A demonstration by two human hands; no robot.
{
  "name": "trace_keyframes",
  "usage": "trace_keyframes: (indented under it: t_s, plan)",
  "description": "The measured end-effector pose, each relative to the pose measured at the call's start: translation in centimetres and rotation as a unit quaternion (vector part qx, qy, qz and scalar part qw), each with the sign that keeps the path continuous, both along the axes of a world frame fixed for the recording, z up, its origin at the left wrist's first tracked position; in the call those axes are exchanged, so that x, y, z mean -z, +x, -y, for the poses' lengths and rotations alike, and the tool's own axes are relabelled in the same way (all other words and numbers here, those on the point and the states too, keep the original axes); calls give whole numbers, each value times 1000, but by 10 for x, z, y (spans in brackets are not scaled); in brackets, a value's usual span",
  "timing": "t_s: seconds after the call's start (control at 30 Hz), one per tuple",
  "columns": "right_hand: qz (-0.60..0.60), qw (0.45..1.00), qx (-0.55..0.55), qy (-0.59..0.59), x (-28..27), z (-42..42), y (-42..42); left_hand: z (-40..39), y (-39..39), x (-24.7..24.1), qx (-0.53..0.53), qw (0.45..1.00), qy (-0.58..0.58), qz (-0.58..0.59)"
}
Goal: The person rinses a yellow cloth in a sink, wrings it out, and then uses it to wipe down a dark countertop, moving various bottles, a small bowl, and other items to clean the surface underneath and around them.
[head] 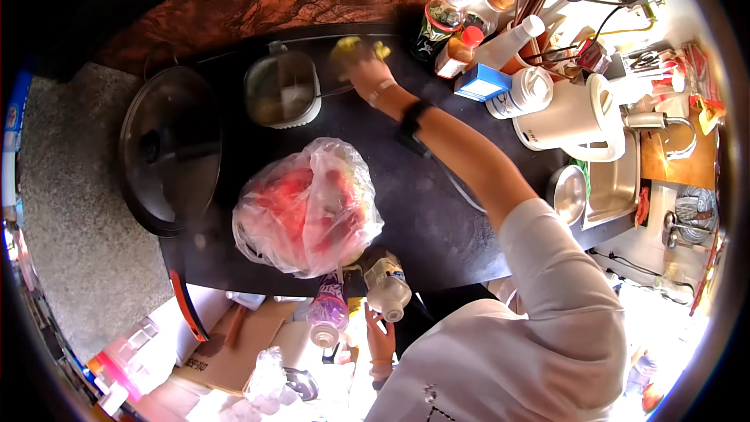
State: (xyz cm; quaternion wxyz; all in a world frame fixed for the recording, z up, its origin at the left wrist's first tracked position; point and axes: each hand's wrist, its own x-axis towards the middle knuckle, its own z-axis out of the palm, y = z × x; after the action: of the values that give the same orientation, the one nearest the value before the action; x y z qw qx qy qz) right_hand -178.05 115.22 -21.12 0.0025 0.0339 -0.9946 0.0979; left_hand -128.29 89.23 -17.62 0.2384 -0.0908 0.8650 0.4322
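Observation:
My right hand (368, 73), blurred, reaches to the back of the dark countertop (422, 211). It grips a yellow cloth or sponge (348, 47) whose ends stick out on both sides. A lidded glass container (282, 91) with a pale base stands to the left of this hand. My left hand (381, 337) hangs low by the front edge, just below a clear plastic bottle (388, 287); its fingers are partly hidden, and whether they touch the bottle is unclear. A knotted translucent plastic bag (307, 208) with red contents sits mid-counter, beside a purple-labelled bottle (328, 313).
A large pan with a glass lid (170, 152) sits at the left. Several bottles, a blue box (482, 82) and a white electric kettle (562, 114) crowd the right, before a metal bowl (568, 194) and steel sink (612, 181). Cardboard (234, 351) lies below the front edge.

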Motion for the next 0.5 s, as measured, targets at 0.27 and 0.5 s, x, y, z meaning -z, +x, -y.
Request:
trace_keyframes:
  t_s: [0.27,0.5]
  plan:
    - [-147,966,-104,185,-1,-13,138,6,-1,-1,-6,1000,-11,20]
    - [-108,985,92,103,-1,-11,37,0,-7,-9,25,999,-29,16]
